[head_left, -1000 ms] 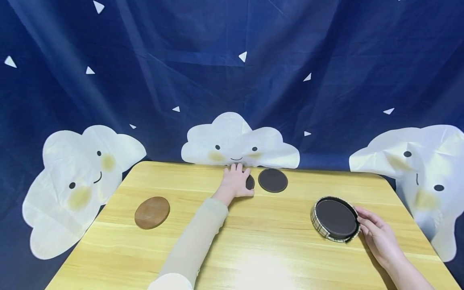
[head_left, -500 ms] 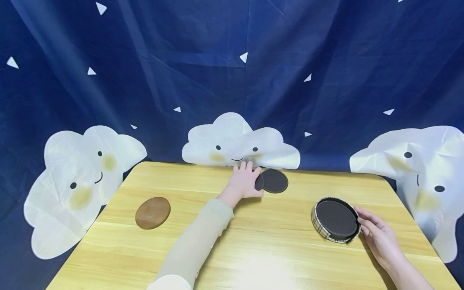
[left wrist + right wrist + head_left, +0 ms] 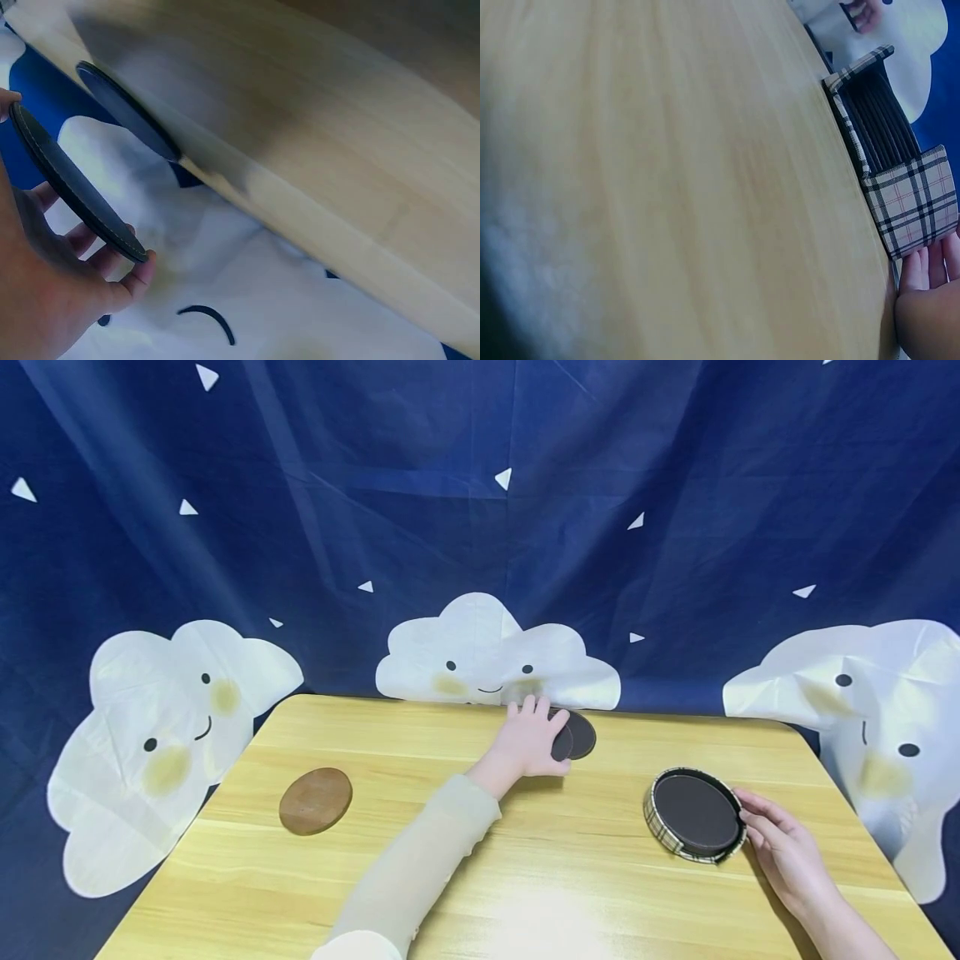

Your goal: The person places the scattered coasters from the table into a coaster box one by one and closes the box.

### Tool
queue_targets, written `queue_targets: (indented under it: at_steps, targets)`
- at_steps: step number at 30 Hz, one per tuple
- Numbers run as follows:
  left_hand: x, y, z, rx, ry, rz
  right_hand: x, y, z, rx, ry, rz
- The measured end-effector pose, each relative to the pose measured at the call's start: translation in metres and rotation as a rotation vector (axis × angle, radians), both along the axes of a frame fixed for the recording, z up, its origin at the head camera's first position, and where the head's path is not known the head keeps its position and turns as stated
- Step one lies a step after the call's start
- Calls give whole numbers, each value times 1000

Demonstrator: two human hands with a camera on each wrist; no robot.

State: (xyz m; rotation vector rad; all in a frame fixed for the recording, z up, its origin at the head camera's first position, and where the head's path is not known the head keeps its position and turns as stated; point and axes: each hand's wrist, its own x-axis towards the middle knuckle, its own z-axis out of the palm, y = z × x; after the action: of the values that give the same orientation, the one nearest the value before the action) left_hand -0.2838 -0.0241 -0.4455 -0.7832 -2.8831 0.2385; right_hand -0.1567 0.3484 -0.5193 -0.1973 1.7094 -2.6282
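My left hand point(image 3: 534, 745) is at the far side of the table, pinching a dark round coaster point(image 3: 84, 184) by its edge, thumb and fingers on opposite sides. That coaster is raised and, in the head view, overlaps a second dark coaster point(image 3: 585, 737) lying on the tabletop. To the right stands a round plaid coaster holder point(image 3: 916, 202) with a gap in its wall; through it a stack of dark coasters point(image 3: 877, 116) shows. My right hand point(image 3: 789, 858) rests its fingers against the holder's right side; the right wrist view shows the fingers fairly straight, the thumb hidden.
A brown round disc point(image 3: 315, 802) lies on the left of the light wooden table point(image 3: 450, 893). Behind the table's far edge hangs a dark blue curtain point(image 3: 420, 468) with white clouds and triangles.
My left hand has slid to the right with the coaster, from beside the second dark coaster to partly over it. The right hand and the holder stay in place.
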Motion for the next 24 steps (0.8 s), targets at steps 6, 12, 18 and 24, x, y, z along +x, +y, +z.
queue_targets:
  at_steps: [6, 12, 18, 24]
  targets:
    - [7, 17, 2, -17, 13, -46, -1, -1, 0, -5, 9, -5]
    - [16, 37, 6, -31, 26, -90, -1, -1, 0, -11, 2, -4]
    - [24, 59, 9, -46, 26, -117, 0, -1, 1, -11, -10, -2]
    - [32, 84, 8, -58, 37, -156, 0, -1, 1, -17, -4, 2]
